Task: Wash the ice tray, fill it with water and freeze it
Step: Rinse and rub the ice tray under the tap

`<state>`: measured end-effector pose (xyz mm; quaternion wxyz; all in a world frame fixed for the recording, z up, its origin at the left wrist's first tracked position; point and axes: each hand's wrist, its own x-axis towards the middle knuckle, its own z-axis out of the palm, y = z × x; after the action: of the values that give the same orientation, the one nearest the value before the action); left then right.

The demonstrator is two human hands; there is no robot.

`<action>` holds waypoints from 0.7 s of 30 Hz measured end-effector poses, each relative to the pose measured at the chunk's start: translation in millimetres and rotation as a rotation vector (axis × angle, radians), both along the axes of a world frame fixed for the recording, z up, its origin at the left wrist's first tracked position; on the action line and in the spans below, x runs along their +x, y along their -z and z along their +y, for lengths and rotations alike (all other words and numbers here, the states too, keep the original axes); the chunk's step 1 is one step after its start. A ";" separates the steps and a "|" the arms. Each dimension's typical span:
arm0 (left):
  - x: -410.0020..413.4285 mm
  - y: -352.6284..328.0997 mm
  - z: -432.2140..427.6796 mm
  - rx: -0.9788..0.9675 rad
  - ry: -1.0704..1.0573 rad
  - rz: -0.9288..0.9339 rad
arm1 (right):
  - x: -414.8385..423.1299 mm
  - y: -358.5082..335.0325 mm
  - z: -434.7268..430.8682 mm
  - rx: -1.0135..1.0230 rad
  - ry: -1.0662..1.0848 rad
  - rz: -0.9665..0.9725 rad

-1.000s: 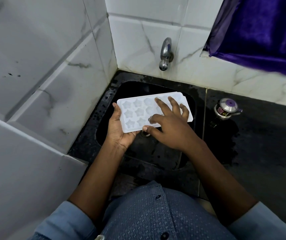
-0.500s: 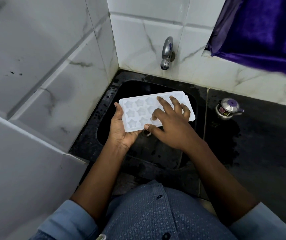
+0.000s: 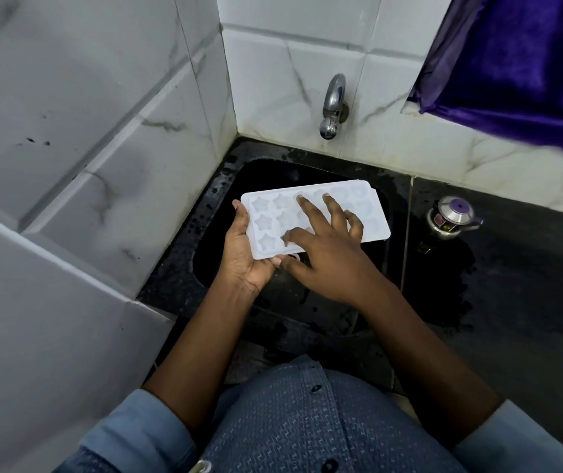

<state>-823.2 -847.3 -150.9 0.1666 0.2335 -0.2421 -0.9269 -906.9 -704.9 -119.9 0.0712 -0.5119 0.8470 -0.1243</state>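
Over the black sink (image 3: 211, 268), the white ice tray (image 3: 370, 213) is held roughly level. The left hand (image 3: 242, 257) grips its 9 o'clock end. The right hand (image 3: 327, 261) lies on top, fingers (image 3: 307, 209) spread across the star cells (image 3: 266, 241). Each cell probably wants rubbing in turn, ideally under the tap (image 3: 333, 104) at 12 o'clock.

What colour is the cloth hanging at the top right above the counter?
Deep purple, with a satiny sheen; the cloth shows only in the head view, the sole camera.
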 end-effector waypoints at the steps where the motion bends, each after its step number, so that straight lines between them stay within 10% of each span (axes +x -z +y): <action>1: 0.2 -0.7 -0.3 0.004 0.001 0.002 | 0.5 -0.4 -0.3 0.007 -0.003 0.000; 21: -2.5 13.6 -0.9 0.022 0.027 -0.006 | 5.8 -2.3 -3.6 -0.074 0.020 -0.022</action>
<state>-825.7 -848.2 -164.5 0.1508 0.2347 -0.2355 -0.9310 -901.1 -708.5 -117.6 0.0603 -0.5043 0.8461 -0.1619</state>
